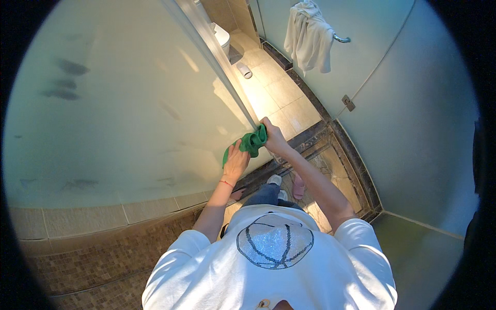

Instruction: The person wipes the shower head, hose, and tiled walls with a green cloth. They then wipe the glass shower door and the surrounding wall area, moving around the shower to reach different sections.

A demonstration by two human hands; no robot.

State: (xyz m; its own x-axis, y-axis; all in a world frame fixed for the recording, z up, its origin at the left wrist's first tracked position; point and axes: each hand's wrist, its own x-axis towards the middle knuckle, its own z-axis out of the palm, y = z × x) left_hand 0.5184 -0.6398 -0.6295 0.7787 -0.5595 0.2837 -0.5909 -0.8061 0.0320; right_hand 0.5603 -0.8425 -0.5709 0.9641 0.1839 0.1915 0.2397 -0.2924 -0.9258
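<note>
A bunched green cloth (252, 142) lies against the end of a frosted glass panel (128, 116), at the panel's pale vertical edge strip (217, 66). My left hand (236, 159), with a thin red string at the wrist, presses the cloth's left part against the glass. On the other side of the edge, my right hand (273, 136) grips the cloth's right end around the strip. Part of the right hand's fingers is hidden behind the cloth and the edge.
White towels (310, 37) hang from a metal bar (341, 39) on the right-hand frosted glass. A grey slipper (244, 70) lies on the tiles beyond a dark stone threshold (310, 133). Near my feet is a pink slipper (298, 186). A brown mosaic surface (108, 255) lies at lower left.
</note>
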